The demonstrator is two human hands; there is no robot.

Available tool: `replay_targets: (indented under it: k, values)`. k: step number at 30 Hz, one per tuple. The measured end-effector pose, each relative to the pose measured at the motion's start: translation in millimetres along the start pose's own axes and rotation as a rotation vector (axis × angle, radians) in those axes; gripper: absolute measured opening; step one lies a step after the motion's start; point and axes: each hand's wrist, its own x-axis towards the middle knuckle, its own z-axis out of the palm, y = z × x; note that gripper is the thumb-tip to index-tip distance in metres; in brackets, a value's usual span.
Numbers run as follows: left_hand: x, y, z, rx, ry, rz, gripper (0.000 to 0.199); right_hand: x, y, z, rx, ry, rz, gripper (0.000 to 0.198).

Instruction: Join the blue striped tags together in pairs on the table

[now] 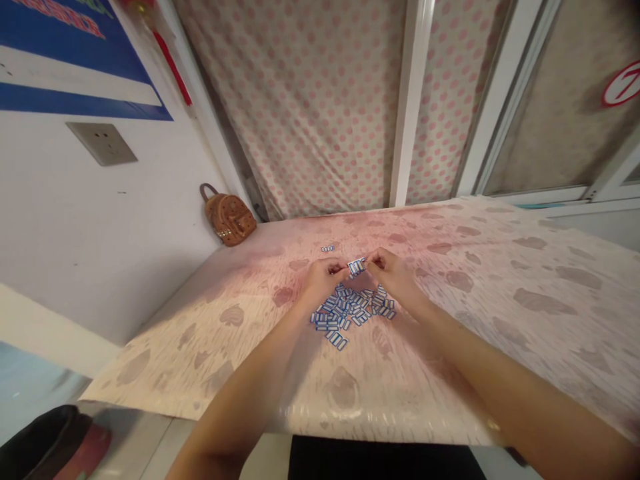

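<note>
Between my two hands is a small sheet of white labels with blue borders (357,267), raised just above the pile. My left hand (327,275) pinches its left edge with thumb and finger. At the opposite edge, my right hand (389,268) grips it the same way. Below them lies a loose pile of similar blue-and-white label pieces (345,308), overlapping at many angles. One more small strip of labels (327,249) lies apart, beyond my left hand. The print on the labels is too small to read.
A patterned cloth (500,300) covers the table. At its far left corner a small brown backpack-shaped bag (230,219) leans by the wall. Dotted curtains (320,100) hang behind the table. A dark bin-like object (55,443) stands on the floor at lower left.
</note>
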Motion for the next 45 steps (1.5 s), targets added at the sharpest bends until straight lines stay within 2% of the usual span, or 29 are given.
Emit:
replay_targets:
  k: [5,11,19,45]
  values:
    - [-6.2,11.6,0.2,-0.127,0.008,-0.048,0.02,-1.9,-2.4,-0.4,-0.039,-0.011,0.025,0.012]
    - [-6.4,8.2,5.4,-0.191,-0.006,-0.104,0.038,-1.6,-2.1,-2.0,-0.06,0.059,0.016,0.011]
    - [-3.3,1.3,13.0,-0.34,0.054,-0.111,0.038,-2.0,0.7,-1.0,-0.062,0.04,-0.01,0.011]
    - [1.0,-11.5,16.7,-0.388,0.081,-0.114,0.026,-6.7,-11.0,-0.1,-0.137,0.029,0.044,0.018]
